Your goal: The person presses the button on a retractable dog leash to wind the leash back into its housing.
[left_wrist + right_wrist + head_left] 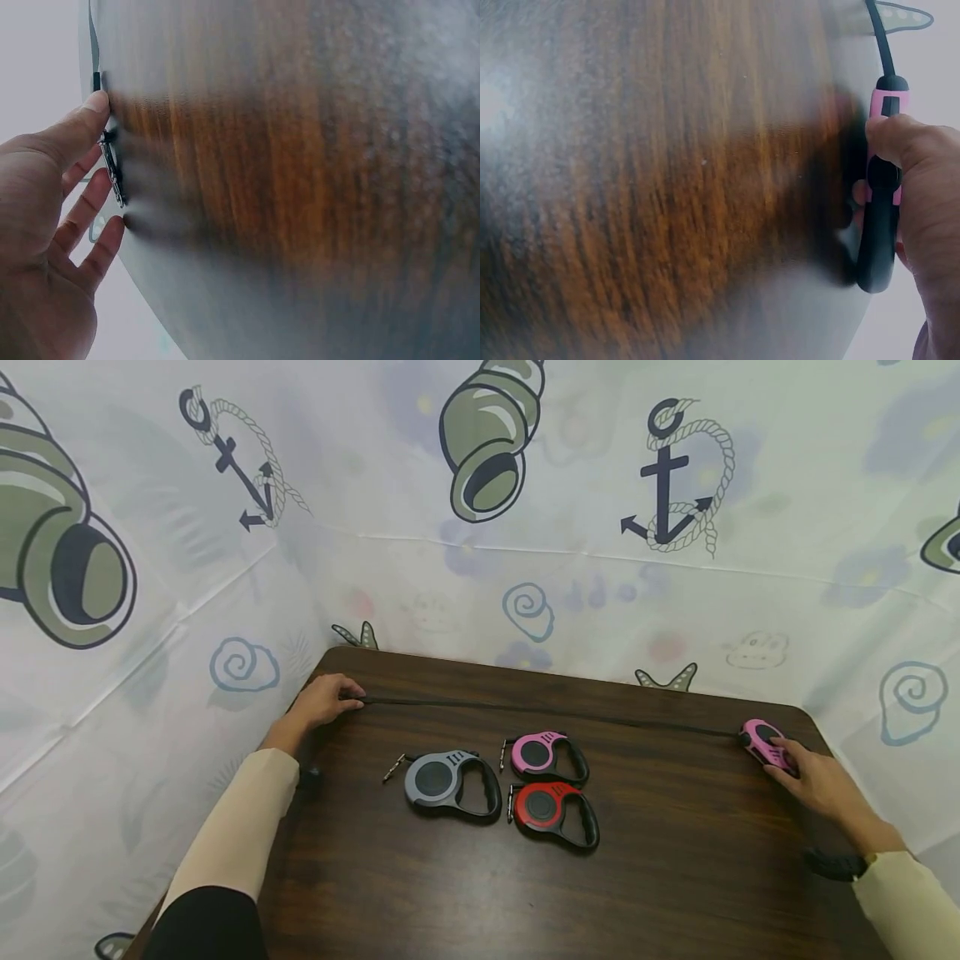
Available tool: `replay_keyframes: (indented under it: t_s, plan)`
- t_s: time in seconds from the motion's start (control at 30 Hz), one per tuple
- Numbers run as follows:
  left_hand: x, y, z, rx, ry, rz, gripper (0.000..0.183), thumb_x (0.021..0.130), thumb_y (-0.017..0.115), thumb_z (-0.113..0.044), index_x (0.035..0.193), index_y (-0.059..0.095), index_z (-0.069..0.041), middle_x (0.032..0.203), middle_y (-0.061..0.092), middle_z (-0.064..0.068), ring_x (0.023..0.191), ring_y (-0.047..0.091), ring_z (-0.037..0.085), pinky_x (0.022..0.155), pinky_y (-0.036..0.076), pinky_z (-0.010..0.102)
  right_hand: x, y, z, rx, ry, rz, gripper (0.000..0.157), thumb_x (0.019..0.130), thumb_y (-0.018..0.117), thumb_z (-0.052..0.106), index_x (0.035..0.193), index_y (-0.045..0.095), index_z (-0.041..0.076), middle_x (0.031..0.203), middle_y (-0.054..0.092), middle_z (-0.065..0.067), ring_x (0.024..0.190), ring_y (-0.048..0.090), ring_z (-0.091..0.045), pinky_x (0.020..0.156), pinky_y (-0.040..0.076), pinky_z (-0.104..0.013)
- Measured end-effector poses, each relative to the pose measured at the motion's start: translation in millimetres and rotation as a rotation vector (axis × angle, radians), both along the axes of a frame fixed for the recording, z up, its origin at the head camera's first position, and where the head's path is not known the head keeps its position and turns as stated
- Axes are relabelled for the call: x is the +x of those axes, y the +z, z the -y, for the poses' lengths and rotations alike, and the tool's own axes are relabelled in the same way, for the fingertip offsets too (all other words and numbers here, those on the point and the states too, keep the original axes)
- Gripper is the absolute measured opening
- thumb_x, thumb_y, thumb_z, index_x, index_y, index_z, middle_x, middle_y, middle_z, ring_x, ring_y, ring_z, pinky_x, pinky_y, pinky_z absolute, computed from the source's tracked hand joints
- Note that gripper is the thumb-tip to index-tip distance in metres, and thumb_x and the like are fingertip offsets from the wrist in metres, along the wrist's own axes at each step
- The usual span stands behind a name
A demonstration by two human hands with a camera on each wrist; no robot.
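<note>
A black leash strap stretches nearly straight across the far part of the table. At its left end my left hand pinches the strap; in the left wrist view the metal clip hangs beside the fingers, below the thumb. On the far right my right hand grips a pink retractable dog leash, from which the strap runs out. The right wrist view has its thumb on the pink casing, above the black handle. Part of the casing is hidden by the hand.
Mid-table lie a grey retractable leash, another pink one and a red one, clips to the left. The dark wooden table borders a printed cloth at the back and sides.
</note>
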State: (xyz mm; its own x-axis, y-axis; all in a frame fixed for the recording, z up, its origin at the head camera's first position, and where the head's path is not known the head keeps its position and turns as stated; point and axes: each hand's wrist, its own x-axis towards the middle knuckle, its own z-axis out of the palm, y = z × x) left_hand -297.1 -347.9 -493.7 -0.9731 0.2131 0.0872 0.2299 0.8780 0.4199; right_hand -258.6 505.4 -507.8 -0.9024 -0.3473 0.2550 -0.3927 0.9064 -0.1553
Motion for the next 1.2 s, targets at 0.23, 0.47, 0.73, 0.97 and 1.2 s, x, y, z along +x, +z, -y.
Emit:
replay_keyframes:
  t_s: [0.23,0.47,0.73,0.97,1.2]
  plan:
    - [1.5,-1.8,3.2,0.008,-0.029,-0.009,0.015,0.093,0.082,-0.009,0.104,0.079,0.0,0.1,0.077,0.016,0.101,0.069,0.039,0.094,0.051,0.059,-0.5,4.9,-3.5,-0.027,-0.001,0.089,0.052,0.094,0.08,0.015,0.13,0.055,-0.014,0.09,0.066,-0.027,0.07,0.055,-0.029,0.066,0.051,-0.055]
    - [2.3,3.8,7.9,0.035,-0.083,-0.076,0.013,0.091,0.083,-0.005,0.099,0.079,0.003,0.089,0.075,0.013,0.085,0.067,0.03,0.083,0.052,0.051,2.8,5.2,-10.7,-0.079,0.012,0.065,0.049,0.097,0.078,0.018,0.132,0.057,-0.008,0.097,0.069,-0.029,0.071,0.057,-0.026,0.064,0.05,-0.048]
    - [4.0,9.4,8.8,0.062,-0.111,-0.083,0.012,0.089,0.083,-0.003,0.098,0.078,0.004,0.091,0.075,0.016,0.088,0.069,0.032,0.084,0.053,0.052,5.3,11.7,-12.2,-0.244,0.026,-0.005,0.036,0.099,0.073,0.008,0.132,0.062,-0.002,0.084,0.058,-0.009,0.066,0.04,-0.002,0.056,0.031,-0.027]
    - [8.2,14.9,10.6,0.095,-0.124,-0.125,0.012,0.087,0.086,-0.003,0.096,0.079,0.002,0.089,0.075,0.013,0.085,0.072,0.03,0.08,0.055,0.045,6.3,23.8,-10.0,-0.3,-0.05,0.06,0.035,0.105,0.066,0.016,0.135,0.061,-0.002,0.083,0.058,-0.008,0.067,0.042,-0.004,0.055,0.032,-0.028]
    - [14.7,21.4,15.5,0.056,-0.126,-0.104,0.014,0.089,0.084,-0.003,0.099,0.079,0.004,0.095,0.077,0.016,0.091,0.073,0.036,0.085,0.055,0.054,7.7,32.4,-7.1,-0.324,-0.12,0.097,0.039,0.106,0.067,0.024,0.135,0.064,-0.003,0.102,0.066,-0.025,0.077,0.044,-0.004,0.062,0.032,-0.024]
